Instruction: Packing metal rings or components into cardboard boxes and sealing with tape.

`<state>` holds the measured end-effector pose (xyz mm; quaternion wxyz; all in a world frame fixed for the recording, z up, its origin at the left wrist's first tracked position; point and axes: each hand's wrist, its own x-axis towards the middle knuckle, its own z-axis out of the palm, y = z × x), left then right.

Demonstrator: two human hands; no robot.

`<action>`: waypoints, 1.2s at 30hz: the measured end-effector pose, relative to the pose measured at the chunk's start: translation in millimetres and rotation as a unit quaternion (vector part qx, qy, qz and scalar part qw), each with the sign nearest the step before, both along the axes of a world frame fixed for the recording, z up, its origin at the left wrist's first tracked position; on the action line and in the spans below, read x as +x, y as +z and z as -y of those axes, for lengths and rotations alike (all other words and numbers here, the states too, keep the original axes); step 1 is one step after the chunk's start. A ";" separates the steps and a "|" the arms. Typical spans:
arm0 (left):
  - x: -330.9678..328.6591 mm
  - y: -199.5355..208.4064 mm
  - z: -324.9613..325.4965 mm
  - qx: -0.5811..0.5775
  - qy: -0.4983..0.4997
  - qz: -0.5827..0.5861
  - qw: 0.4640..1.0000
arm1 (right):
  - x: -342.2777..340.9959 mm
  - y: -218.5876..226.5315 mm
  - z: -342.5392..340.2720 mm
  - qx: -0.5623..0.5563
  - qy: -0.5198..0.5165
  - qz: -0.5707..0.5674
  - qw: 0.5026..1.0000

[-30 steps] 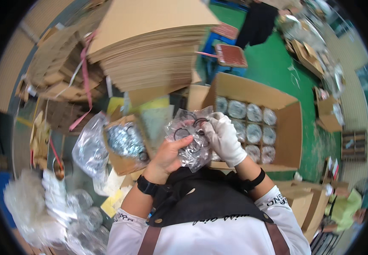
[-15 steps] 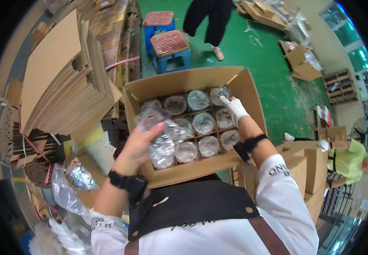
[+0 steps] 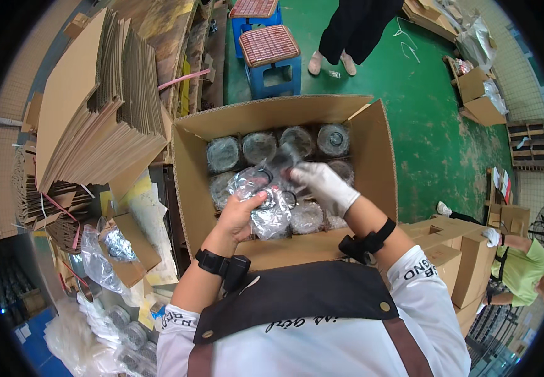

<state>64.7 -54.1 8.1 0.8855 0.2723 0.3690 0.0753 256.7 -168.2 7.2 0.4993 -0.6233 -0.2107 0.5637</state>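
While both hands hover over the open brown corrugated cardboard box [image 3: 372,157], they share one crinkly clear plastic bag holding a round glass-and-metal lidded item [image 3: 265,198], held just above the middle rows of the box. The bare left hand [image 3: 240,217] is closed on the bag's near side, thumb on top and fingers curled under, gripping the film. The white-gloved right hand [image 3: 325,185] pinches the bag's upper right edge between fingers and thumb, so it too is closed on the bag. Below them the box is packed with similar bagged round pieces [image 3: 259,146] standing in rows, touching one another, the far row full and the nearer rows partly hidden by the hands. By the look of it the bag is thin, soft and slippery, and it will slide over whatever is inside; the round item seems rigid and probably breakable (the glassy shine suggests as much), with some weight for its size. A hold on the film alone is likely to slip, so the surer grasp would be around the hard rim through the plastic, with a hand beneath it. To the left stands a tall stack of flat cardboard sheets [image 3: 89,113]; beyond the box are two blue plastic stools with red woven seats [image 3: 269,53] on the green floor [image 3: 435,144], where another person's legs [image 3: 353,31] stand.
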 end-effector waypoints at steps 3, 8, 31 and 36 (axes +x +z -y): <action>-7.7 -3.6 -4.5 -0.036 0.016 0.010 0.999 | 33.9 -25.2 -14.0 -0.087 -0.062 -0.129 0.986; -18.8 -8.9 -15.1 -0.027 0.029 -0.002 0.999 | 4.6 -13.8 -26.8 -0.153 0.045 0.035 0.987; -94.8 1.8 -10.1 -0.094 0.041 0.034 0.994 | 22.0 -56.8 -110.4 -0.273 0.120 0.276 0.914; -104.8 4.7 -8.5 -0.104 0.074 0.060 0.990 | -51.8 -9.2 -125.1 -0.059 0.351 0.030 0.934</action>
